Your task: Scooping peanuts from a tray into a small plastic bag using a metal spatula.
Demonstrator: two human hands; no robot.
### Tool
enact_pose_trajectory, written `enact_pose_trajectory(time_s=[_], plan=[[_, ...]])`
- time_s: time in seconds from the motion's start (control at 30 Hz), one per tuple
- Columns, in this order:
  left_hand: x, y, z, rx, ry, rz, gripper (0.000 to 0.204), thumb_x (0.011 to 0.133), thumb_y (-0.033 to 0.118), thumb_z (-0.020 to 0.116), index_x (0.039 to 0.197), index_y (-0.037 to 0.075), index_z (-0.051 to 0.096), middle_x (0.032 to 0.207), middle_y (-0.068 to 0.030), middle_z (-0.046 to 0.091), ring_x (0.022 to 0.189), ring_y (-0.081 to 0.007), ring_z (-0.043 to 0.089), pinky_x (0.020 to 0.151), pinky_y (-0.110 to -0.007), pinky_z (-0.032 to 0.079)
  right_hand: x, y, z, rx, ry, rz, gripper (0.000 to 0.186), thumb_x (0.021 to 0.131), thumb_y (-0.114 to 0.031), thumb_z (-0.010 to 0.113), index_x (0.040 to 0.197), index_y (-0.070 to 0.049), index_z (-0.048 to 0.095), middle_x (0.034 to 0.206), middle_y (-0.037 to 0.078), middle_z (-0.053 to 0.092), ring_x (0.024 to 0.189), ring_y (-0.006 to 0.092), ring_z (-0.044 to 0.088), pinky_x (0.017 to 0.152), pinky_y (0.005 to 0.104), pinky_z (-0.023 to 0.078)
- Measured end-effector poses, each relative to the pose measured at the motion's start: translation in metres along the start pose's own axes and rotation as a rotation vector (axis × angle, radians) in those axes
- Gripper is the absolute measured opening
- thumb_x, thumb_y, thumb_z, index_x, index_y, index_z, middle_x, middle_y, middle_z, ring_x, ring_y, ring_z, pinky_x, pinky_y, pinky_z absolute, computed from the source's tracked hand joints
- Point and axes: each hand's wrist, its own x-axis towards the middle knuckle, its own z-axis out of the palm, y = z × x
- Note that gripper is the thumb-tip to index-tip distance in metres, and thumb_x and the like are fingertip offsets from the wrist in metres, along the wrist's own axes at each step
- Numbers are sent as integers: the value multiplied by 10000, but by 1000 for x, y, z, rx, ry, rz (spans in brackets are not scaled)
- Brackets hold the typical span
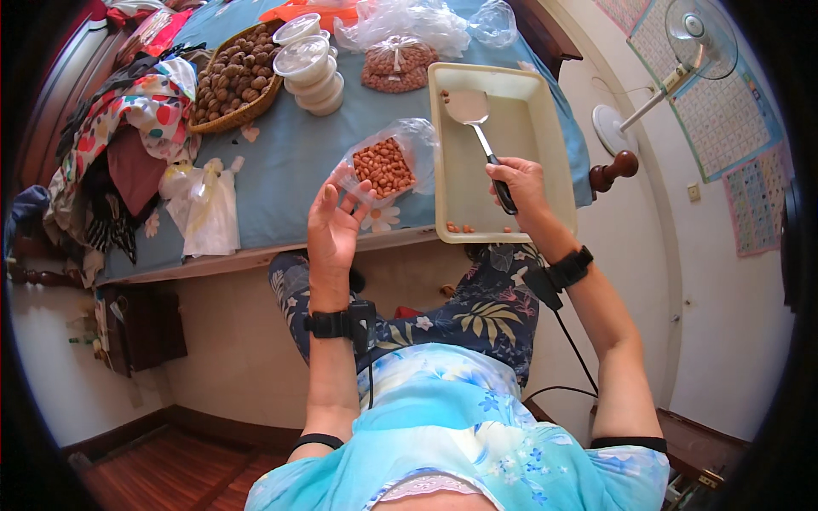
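Observation:
My right hand [518, 183] is closed round the black handle of a spatula [481, 136]. Its broad metal blade rests over the upper left part of a cream plastic tray [443, 204]. A few reddish-brown peanuts lie along the tray's near edge, with a couple by the blade. My left hand [334, 228] is palm up with its fingers apart, at the lower left edge of a clear plastic bag [415, 140]. Inside the bag is a heap of peanuts [383, 166]. The fingertips overlap the bag's edge; whether they bear any of its weight, I cannot tell.
Beyond the bag stand stacked round lidded tubs [304, 64], a basket of walnuts [234, 77] and a tied bag of pinkish nuts [399, 66]. Clothes [136, 128] and a white plastic bag [204, 209] lie at the left. A fan [694, 34] stands at the right wall.

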Motion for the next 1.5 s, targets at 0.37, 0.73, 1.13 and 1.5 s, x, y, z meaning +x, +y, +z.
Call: enact_pose_trajectory(time_s=[0.37,0.73,1.13,1.5], plan=[[2,-3,4,-19,29,9,660,855,354,669,1309,-51,414,1254,-154,481,1131,-293,495,996,-447,411,-88,-64,-26,-249,-239,-28,207,803,-81,648,952,62,646,644,1,558,512,52,515,440,193,418],[2,-2,3,-53,27,-5,649,849,333,678,1306,-49,420,1230,-146,511,1112,-304,515,995,-456,415,-102,-30,12,-603,-366,-275,214,776,-81,642,956,33,632,620,64,577,557,137,563,509,306,415],[1,-3,1,-25,18,1,693,858,380,659,1335,-48,396,1267,-147,477,1116,-291,518,1004,-454,410,-45,-43,-42,-1382,80,-868,300,715,1,589,1009,10,527,849,200,583,760,370,605,659,436,490],[1,-1,-3,-20,8,3,670,868,371,648,1333,-42,401,1267,-143,478,1119,-296,516,1011,-457,407,8,-42,-9,-1674,83,-689,348,692,-19,637,1033,-12,571,945,186,561,895,342,602,739,425,505]])
